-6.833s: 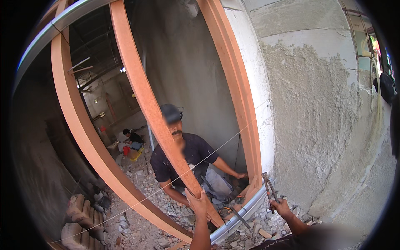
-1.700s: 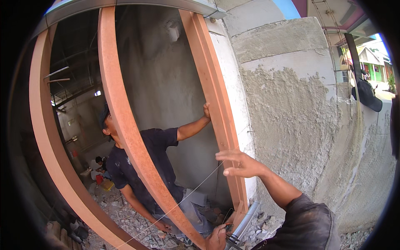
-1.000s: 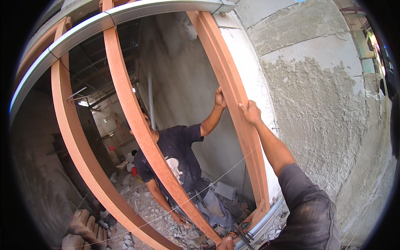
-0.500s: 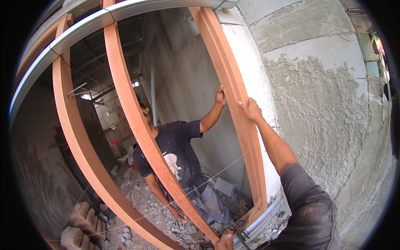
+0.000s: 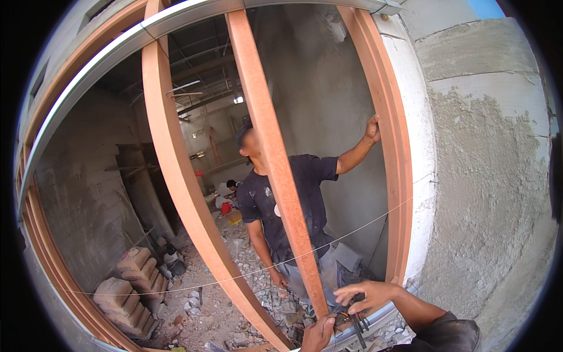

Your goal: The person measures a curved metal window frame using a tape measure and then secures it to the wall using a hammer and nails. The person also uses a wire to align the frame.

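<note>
The left hand curls at the foot of a flat-sided, reddish-brown wooden post; what it encloses cannot be told. The right hand, fingers loosely spread, hangs over a dark, slender tool beside that foot. A thin pale string slants across. Behind stands a co-worker, gripping the stepped post at right, amid jagged grey rubble; bulging brown sacks lie stacked at left

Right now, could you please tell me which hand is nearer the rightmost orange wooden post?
Right: the right hand appears below and left of the rightmost post; the left hand appears lower and farther left.
</note>
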Tool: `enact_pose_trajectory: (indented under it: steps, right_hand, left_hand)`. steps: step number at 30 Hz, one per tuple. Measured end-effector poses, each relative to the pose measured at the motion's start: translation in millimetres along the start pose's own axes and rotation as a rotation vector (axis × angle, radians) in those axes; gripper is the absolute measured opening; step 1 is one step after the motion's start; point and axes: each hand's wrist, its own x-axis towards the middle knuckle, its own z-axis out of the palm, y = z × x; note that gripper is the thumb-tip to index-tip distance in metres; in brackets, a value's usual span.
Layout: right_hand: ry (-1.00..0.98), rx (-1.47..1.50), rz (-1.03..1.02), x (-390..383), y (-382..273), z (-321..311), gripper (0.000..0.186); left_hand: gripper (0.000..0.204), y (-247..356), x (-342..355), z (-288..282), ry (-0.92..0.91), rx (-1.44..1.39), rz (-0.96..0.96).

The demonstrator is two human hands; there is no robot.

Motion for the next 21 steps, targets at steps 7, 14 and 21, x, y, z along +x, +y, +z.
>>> enact_pose_trajectory:
  steps: [7,14,21]
  right_hand:
    - [0.144,0.103,0.200,29.5,4.5,109.5,0.035]
    - [0.060,0.145,0.307,45.6,25.3,186.9,0.031]
    - [-0.016,0.142,0.273,49.9,56.2,234.2,0.028]
  left_hand:
    - [0.039,-70.7,-68.0,-86.9,0.072,0.227,-0.379]
    - [0.047,-94.9,-136.5,-197.6,0.859,-0.250,-0.120]
    - [0.050,-52.5,-141.1,-231.3,1.172,-0.379,-0.120]
